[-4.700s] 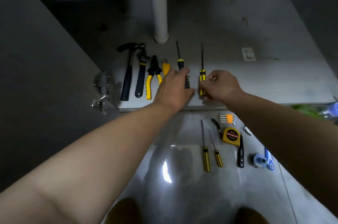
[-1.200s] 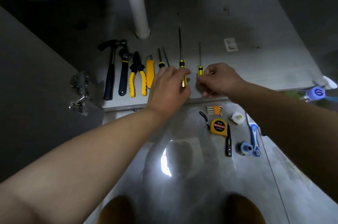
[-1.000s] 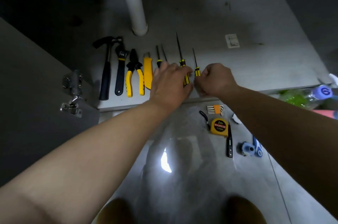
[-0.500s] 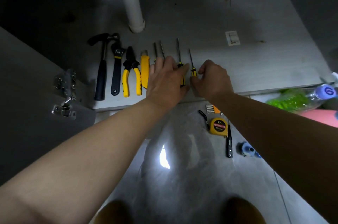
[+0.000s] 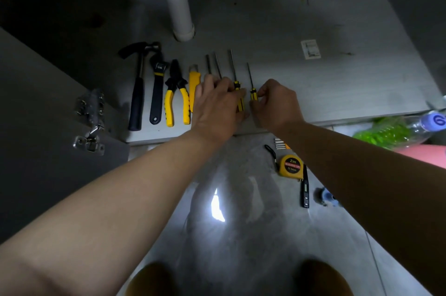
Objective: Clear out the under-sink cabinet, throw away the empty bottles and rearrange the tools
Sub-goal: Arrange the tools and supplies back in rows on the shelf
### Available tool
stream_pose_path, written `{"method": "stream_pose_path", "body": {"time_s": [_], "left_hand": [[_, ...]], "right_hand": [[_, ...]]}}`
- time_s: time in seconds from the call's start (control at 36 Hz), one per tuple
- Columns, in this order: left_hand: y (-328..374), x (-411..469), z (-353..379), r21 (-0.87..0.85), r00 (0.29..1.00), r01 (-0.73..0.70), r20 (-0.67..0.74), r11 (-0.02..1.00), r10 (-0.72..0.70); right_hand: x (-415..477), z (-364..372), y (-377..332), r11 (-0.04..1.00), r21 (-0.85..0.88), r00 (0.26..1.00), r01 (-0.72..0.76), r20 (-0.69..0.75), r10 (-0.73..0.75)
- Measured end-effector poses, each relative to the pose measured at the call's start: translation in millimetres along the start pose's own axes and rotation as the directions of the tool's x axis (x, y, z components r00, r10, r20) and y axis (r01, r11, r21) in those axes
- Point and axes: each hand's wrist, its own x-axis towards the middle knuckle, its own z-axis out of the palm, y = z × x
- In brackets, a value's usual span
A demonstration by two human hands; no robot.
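In front of the drain pipe (image 5: pixel 178 6), my right hand (image 5: pixel 275 105) pinches the rightmost screwdriver (image 5: pixel 253 94) on the cabinet floor (image 5: pixel 337 83); my left hand (image 5: pixel 217 105), fingers flat, steadies the neighbouring screwdrivers (image 5: pixel 237 93). I'd set handles level, shafts parallel.

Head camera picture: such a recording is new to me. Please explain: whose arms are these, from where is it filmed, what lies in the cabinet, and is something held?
No machine here: these are a person's two bare arms, filmed by a camera worn on the head, looking down. On the cabinet floor lie, in a row, a hammer, a wrench, pliers, a yellow knife and screwdrivers. The left hand rests flat over some screwdriver handles. The right hand pinches the small screwdriver by its handle. A tape measure lies on the tiled floor, nearer.
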Motion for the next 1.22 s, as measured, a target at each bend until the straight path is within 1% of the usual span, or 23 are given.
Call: {"method": "stream_pose_path", "body": {"time_s": [0.22,0.31,0.36,0.42,0.47,0.5,0.56,0.61,0.67,0.72,0.78,0.86,0.92,1.03,1.11,1.17,1.22], "left_hand": [[-2,-4,0,-0.031,1.0,0.009,-0.005,0.999,-0.009],[0,-8,1,-0.057,0.999,0.009,-0.037,0.998,-0.011],[5,-12,-1,-0.057,0.995,-0.006,-0.098,0.998,0.0],[12,-20,-2,-0.051,0.981,-0.069,-0.183,0.996,0.059],[22,-32,-1,-0.035,0.955,-0.202,-0.23,0.979,0.189],[28,-39,1,-0.03,0.938,-0.28,-0.221,0.96,0.267],[41,-53,6,-0.068,0.906,-0.41,-0.15,0.91,0.396],[53,-65,14,-0.183,0.884,-0.461,-0.006,0.868,0.468],[64,-74,25,-0.294,0.842,-0.434,0.203,0.852,0.499],[71,-80,39,-0.323,0.778,-0.39,0.384,0.862,0.496],[76,-82,54,-0.296,0.744,-0.366,0.476,0.882,0.469],[86,-81,72,-0.198,0.734,-0.397,0.517,0.896,0.44],[95,-78,80,-0.148,0.722,-0.432,0.534,0.89,0.44],[113,-67,87,-0.127,0.706,-0.455,0.552,0.881,0.444],[120,-60,89,-0.095,0.689,-0.481,0.573,0.871,0.443],[119,-58,89,-0.078,0.701,-0.473,0.57,0.878,0.429],[114,-60,88,-0.068,0.728,-0.458,0.544,0.886,0.418]], "right_hand": [[-5,-10,6,0.994,0.096,0.997,0.043,0.06,-0.049],[-9,-25,14,0.991,0.097,0.991,0.091,0.093,-0.1],[-13,-37,22,0.989,0.068,0.983,0.128,0.128,-0.136],[-18,-52,32,0.986,0.026,0.968,0.163,0.187,-0.165],[-25,-66,42,0.978,-0.055,0.942,0.201,0.283,-0.177],[-29,-73,48,0.968,-0.111,0.924,0.225,0.339,-0.176],[-40,-85,62,0.935,-0.22,0.882,0.28,0.444,-0.159],[-52,-91,79,0.885,-0.331,0.844,0.327,0.523,-0.117],[-65,-92,98,0.845,-0.421,0.833,0.329,0.552,-0.049],[-75,-87,114,0.838,-0.47,0.846,0.278,0.533,0.018],[-82,-80,126,0.834,-0.495,0.856,0.245,0.514,0.054],[-90,-74,138,0.856,-0.473,0.851,0.21,0.519,0.078],[-96,-71,145,0.843,-0.499,0.855,0.199,0.509,0.099],[-100,-63,155,0.793,-0.555,0.862,0.251,0.5,0.077],[-102,-62,158,0.781,-0.559,0.859,0.278,0.509,0.058],[-102,-62,159,0.775,-0.566,0.852,0.281,0.519,0.07],[-102,-62,159,0.775,-0.572,0.849,0.269,0.521,0.09]]}}
